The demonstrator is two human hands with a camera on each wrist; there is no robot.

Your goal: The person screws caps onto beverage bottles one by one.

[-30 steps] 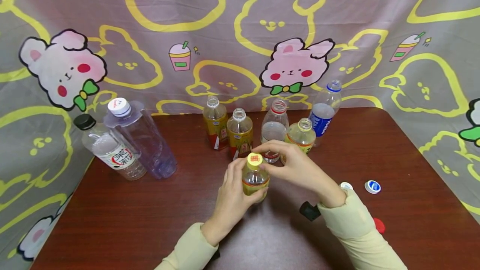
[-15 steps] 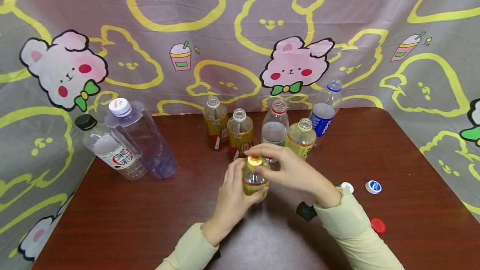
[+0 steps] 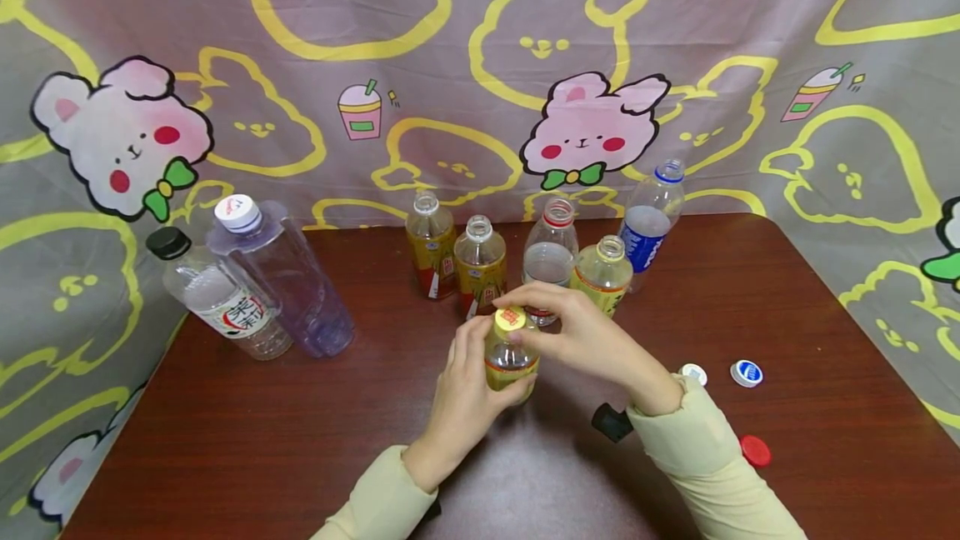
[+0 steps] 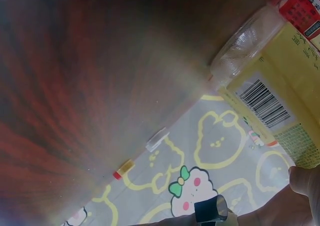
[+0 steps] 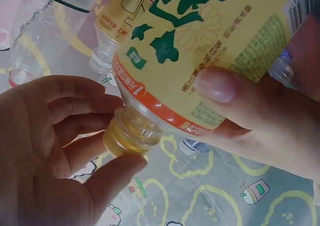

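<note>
A small clear bottle [image 3: 510,369] with a yellow label stands in front of me, a yellow cap [image 3: 510,320] on its neck. My left hand [image 3: 465,386] grips its body, the thumb curled round the near side. My right hand [image 3: 588,340] pinches the cap between thumb and fingers. In the right wrist view, the cap [image 5: 120,142] sits on the bottle's neck, with the thumb of my left hand [image 5: 270,105] pressed on the label. The left wrist view catches the label's barcode side on the bottle [image 4: 272,85].
Behind my hands stand uncapped bottles: two with brown labels [image 3: 480,265], a red-ringed one [image 3: 551,261], a yellow-labelled one [image 3: 602,277] and a blue-labelled one [image 3: 647,227]. A black-capped bottle [image 3: 225,298] and a tall purplish bottle [image 3: 292,290] stand left. Loose blue [image 3: 746,373] and red [image 3: 755,451] caps lie right.
My right hand has shifted slightly left and its fingers have moved round the yellow cap. The print on the cap has turned a little. My left hand keeps its hold on the bottle.
</note>
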